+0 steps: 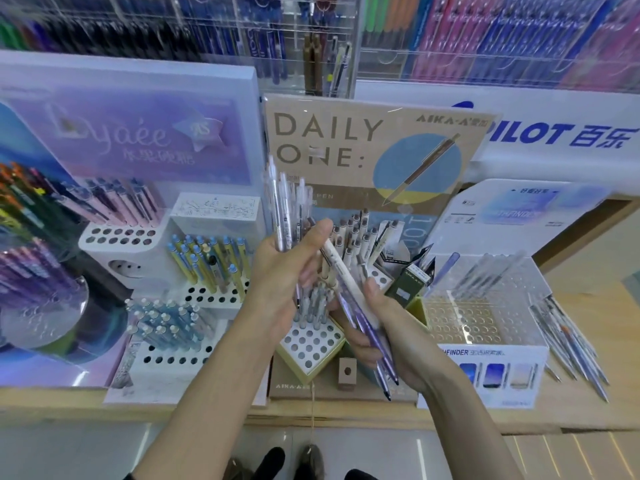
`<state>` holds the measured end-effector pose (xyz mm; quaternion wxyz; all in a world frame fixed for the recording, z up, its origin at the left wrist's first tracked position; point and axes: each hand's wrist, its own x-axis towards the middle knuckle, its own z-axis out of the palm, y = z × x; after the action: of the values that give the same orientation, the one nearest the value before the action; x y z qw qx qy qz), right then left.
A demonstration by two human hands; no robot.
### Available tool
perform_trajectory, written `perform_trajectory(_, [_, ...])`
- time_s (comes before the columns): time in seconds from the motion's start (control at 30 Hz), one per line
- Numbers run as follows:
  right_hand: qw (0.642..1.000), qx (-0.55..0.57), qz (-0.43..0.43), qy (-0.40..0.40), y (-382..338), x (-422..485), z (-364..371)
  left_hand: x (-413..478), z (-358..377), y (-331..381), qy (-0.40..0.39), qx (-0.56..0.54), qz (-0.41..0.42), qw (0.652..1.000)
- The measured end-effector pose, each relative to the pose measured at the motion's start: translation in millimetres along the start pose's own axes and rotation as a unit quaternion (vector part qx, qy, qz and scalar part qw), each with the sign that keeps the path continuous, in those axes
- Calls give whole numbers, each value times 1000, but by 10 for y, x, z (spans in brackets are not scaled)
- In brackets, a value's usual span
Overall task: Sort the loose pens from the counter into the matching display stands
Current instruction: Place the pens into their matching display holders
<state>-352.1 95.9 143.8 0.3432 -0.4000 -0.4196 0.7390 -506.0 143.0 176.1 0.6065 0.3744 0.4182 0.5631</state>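
Two hands are loaded. The right hand (391, 341), the nearer one, grips a bundle of purple pens (363, 323) plus one white pen (337, 263), fingers curled under and thumb on top. Bundle long axis: tips low and toward me, past the heel of this hand; butt ends high, away and to the left. The white pen projects furthest. Its upper end reaches the fingertips of the left hand (287, 271); I judge them to be touching it, though blur prevents certainty. The left hand, just beyond and left of the right, holds a fan of clear pens (285, 209) upright in its grip, caps above the fingers.

Directly beneath both hands is a cube stand (304, 351) with a perforated top: rear holes filled with grey pens (317, 303), front holes vacant. Beyond the left fingertips is the DAILY ONE stand (329, 140), carrying cream pens (356, 233) with brown caps. By body colour, the white pen most probably belongs there. The left hand is nearer its free end, so a pull along the axis, then a short forward reach, appears to be required.

Right of the right hand is an acrylic stand (485, 323), most holes vacant, with a few transparent pens (491, 271) at its rear. Furthest right, loose pens (571, 337) lie on the counter (588, 410), well apart from either hand.
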Motion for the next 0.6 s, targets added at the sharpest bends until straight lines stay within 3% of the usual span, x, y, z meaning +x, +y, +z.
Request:
perform_trajectory(0.2, [993,-84,47,73,-42,-117,-225,127,-213,48,38,-28,7,999])
perform_trajectory(0.37, [988,-40,-72,128,-139,-54,-104,46,-196,-69,-14,40,-30,999])
perform_trajectory(0.6, [951,-168,-146,214,-99,96,91,-55,-63,-231,-35,77,-61,995])
